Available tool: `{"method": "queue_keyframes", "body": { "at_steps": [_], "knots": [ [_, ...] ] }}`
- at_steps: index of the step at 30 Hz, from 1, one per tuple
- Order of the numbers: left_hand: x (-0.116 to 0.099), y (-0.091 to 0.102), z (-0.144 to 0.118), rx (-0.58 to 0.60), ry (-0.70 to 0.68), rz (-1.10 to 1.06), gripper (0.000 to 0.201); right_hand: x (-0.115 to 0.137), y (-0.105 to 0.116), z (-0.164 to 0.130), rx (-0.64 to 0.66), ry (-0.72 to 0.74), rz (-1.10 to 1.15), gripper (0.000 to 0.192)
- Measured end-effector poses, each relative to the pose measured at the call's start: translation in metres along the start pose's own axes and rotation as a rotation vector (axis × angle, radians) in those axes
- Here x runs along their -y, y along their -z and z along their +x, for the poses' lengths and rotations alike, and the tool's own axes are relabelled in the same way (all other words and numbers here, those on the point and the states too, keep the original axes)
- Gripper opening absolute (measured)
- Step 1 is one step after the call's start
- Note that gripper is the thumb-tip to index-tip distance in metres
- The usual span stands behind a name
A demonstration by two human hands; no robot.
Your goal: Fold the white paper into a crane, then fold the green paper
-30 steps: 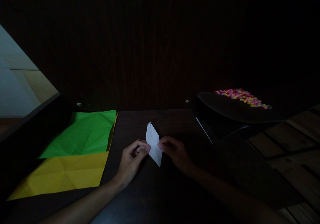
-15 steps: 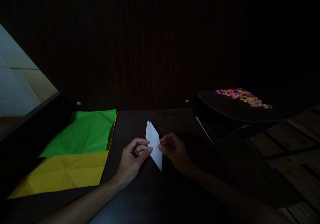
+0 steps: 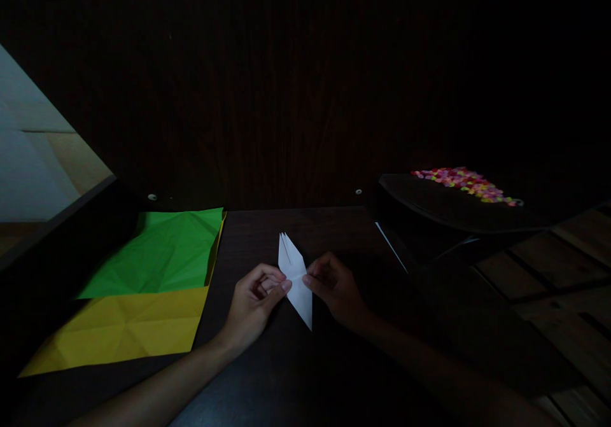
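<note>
A folded white paper, long and diamond-shaped, is held between my two hands above the dark tabletop. Its far end splits into several narrow points, and the near end tapers to one sharp tip. My left hand pinches the paper's left edge at mid-length between thumb and curled fingers. On the opposite edge, my right hand grips it the same way, its thumb at the side and its fingers curled in shadow. The paper's underside is hidden.
Creased green paper overlaps creased yellow paper on the left of the dark table. A dark upright panel rises behind. At right, a rounded shelf carries many small colourful pieces. A thin white edge lies nearby.
Almost nothing differs. The folded paper sits very slightly lower and to the right, and both hands keep their pinch on its sides.
</note>
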State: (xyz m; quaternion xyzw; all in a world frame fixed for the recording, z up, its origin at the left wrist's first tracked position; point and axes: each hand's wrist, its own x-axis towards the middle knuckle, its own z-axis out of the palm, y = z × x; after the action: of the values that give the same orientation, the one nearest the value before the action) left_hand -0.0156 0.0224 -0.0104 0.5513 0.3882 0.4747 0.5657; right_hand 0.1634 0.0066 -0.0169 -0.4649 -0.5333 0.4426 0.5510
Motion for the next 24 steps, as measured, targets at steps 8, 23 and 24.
{"method": "queue_keyframes", "body": {
  "at_steps": [8, 23, 24],
  "knots": [
    [-0.0031, 0.0008, 0.0001, -0.006, 0.036, -0.025, 0.033, -0.0016, -0.0003, 0.0000, 0.024, -0.018, 0.066, 0.026],
    [-0.0016, -0.0010, 0.0008, -0.019, 0.115, -0.169, 0.040, 0.0036, 0.0022, 0.0055, 0.140, -0.181, -0.014, 0.031],
    [-0.0015, -0.0009, 0.0006, -0.012, 0.118, -0.173, 0.039, 0.0033, 0.0024, 0.0052, 0.141, -0.174, -0.025, 0.032]
  ]
}}
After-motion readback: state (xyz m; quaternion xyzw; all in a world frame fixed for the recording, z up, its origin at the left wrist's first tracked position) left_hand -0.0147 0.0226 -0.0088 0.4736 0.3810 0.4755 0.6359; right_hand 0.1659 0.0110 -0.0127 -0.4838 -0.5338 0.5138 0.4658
